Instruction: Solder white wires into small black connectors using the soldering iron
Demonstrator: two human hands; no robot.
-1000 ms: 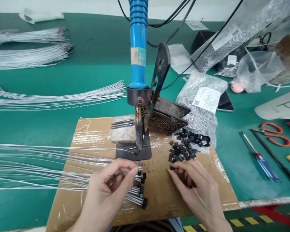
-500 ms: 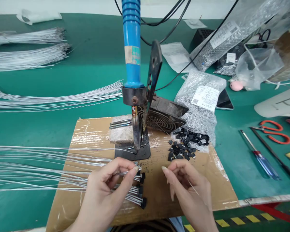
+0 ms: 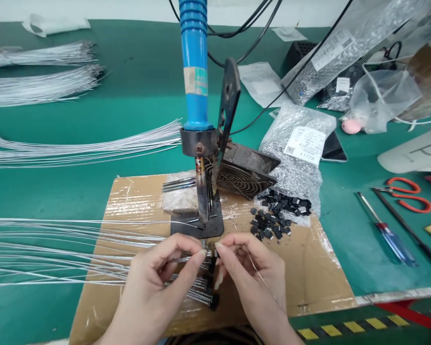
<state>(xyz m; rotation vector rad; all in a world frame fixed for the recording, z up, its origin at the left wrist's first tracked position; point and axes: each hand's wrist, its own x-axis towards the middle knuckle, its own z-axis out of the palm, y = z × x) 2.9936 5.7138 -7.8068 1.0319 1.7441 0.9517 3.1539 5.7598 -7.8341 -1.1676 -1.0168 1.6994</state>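
My left hand (image 3: 161,280) is closed in a pinch on the end of a thin grey wire, its bared tip showing past the fingertips. Close by on the right, my right hand (image 3: 255,275) pinches a small black connector (image 3: 216,252), mostly hidden by the fingers. A thin strand of solder wire (image 3: 260,275) also runs through that hand. The connector is at the wire's tip; I cannot tell whether they touch. Beneath the hands lie grey wires (image 3: 111,261) with black connectors (image 3: 212,301) on their ends. Above stands a blue-handled soldering iron (image 3: 196,72), tip down.
A metal stand (image 3: 230,100) holds the iron over a dark plate (image 3: 215,229) on cardboard (image 3: 316,273). Beside it are a small fan (image 3: 247,177) and a pile of black connectors (image 3: 273,220). Wire bundles (image 3: 129,146) lie left; a screwdriver (image 3: 395,244) and orange-handled pliers (image 3: 413,206) lie right.
My right hand has moved left from near the connector pile, bringing a black connector up to the wire end. My left hand has stayed nearly still.
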